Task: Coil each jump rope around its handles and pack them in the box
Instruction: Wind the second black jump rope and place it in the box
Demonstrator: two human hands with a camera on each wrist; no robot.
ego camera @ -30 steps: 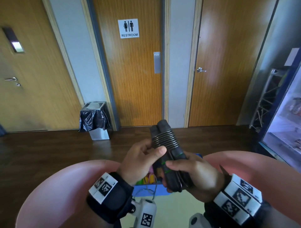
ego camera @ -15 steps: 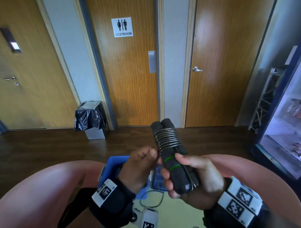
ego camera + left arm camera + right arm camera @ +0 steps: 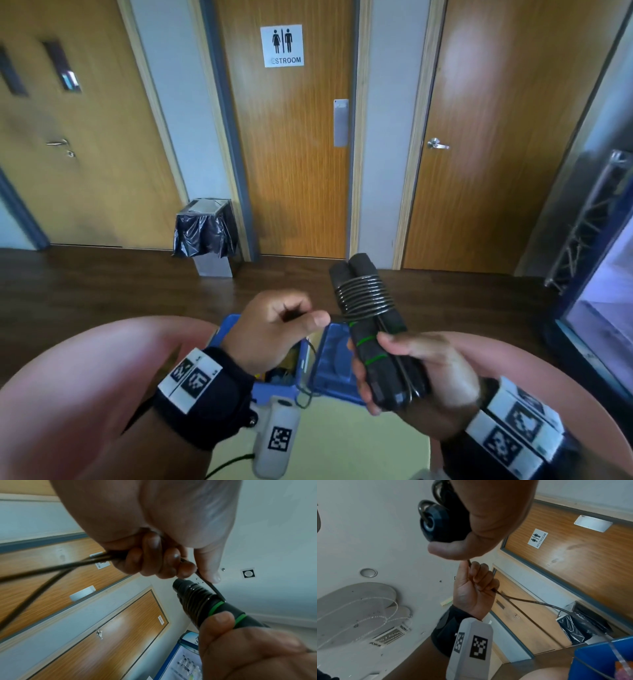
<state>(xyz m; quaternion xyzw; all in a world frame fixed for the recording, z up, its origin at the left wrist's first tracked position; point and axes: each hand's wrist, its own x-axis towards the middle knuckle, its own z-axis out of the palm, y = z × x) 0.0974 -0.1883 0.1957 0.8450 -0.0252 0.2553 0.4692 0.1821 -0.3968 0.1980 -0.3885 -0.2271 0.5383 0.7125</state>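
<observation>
Rope (image 3: 363,297) sits in a tight stack of turns around the upper part of the two black handles (image 3: 380,346), which lie side by side and tilt up and away from the person, held in the air above the lap. The right hand (image 3: 424,373) has its fingers and thumb curled round the lower half of both handles, thumb pressing across the front just under the green rings. A short run of rope leaves the bottom turn and goes straight into the left hand (image 3: 274,329), whose fingers are curled round it with the thumb laid along the top; in the left wrist view the strand (image 3: 211,588) looks taut between thumb and coil, and two slack lengths (image 3: 51,568) trail out the back of the fist. Below and between the wrists the blue box (image 3: 334,363) waits, its contents mostly hidden. Here is the risk, as I judge it: if that left pinch slackens, the bottom turns could spring loose and slide down toward the green bands. The trailing lengths, blurred and hanging, could snag on the box edge or a wrist camera. And if the right thumb shifts, the two handles might scissor apart and open the whole coil.
</observation>
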